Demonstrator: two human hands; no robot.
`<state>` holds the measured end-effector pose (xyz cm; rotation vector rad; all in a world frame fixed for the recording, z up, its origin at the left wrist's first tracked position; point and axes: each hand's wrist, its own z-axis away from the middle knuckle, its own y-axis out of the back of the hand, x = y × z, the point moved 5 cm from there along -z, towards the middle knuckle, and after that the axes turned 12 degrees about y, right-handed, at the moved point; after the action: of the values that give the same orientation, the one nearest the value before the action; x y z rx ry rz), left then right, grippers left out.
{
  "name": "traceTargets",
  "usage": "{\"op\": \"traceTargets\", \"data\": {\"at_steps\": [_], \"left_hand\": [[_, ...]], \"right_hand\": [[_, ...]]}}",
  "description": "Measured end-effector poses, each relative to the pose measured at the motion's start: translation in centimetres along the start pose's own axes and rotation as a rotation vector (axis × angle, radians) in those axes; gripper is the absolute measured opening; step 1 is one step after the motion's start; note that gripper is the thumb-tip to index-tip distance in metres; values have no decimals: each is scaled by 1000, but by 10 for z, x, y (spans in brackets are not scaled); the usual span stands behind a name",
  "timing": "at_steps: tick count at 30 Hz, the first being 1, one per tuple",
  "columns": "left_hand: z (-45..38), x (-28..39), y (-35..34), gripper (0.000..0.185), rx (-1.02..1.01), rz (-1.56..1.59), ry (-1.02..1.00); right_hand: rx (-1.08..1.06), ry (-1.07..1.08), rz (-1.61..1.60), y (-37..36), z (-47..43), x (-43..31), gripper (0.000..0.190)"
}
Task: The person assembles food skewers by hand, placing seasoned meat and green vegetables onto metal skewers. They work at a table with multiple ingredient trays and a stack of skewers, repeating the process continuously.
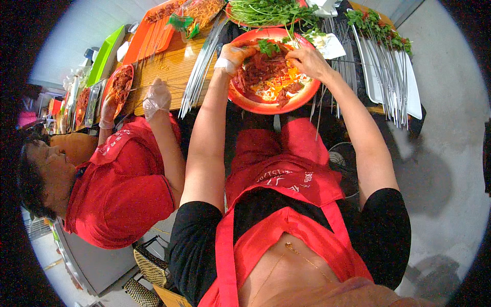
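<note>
A round red-orange plate (274,109) with a pale inside lies before me, holding marinated red meat pieces (264,69) and orange sauce. Over its left rim reaches my left hand (234,57), in a clear, sauce-stained plastic glove. Its fingers close on a leafy green herb sprig (268,47). My right hand (308,63), bare, is over the plate's right side with thumb and fingers pinched on a thin metal skewer (277,60) pointing toward the left hand. What its curled fingers cover is hidden.
Behind the plate sits a tray of green herbs (264,13). Metal skewers lie in bundles at left (201,69) and right, some across a white tray (412,84) with finished herb skewers. On my left a co-worker's gloved hand (157,98) is near another meat plate (122,86).
</note>
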<state>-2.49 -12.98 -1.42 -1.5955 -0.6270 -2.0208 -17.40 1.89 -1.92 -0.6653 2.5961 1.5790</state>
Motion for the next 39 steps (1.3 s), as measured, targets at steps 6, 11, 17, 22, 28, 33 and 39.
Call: {"op": "traceTargets", "data": {"at_steps": [6,11,17,22,28,33,39], "left_hand": [[11,16,2,30,16,40,-79],[10,22,10,26,26,186,-102],[13,25,12,27,-24,32,-48],[17,27,4,23,-7,59,-57],[20,29,4,21,30,14,-33],[7,11,17,22,25,121,-8],[9,9,21,24,57,227,-48]], "right_hand": [[-59,-28,-4,-14,1,21,22],[-73,-54,31,-11,1,17,22],[-122,-172,69,29,-8,-9,18],[44,21,-8,29,-9,-15,18],[40,9,-52,0,-12,-7,19],[-39,-11,45,-11,-9,-12,17],[80,-53,134,-2,-2,-28,13]]}}
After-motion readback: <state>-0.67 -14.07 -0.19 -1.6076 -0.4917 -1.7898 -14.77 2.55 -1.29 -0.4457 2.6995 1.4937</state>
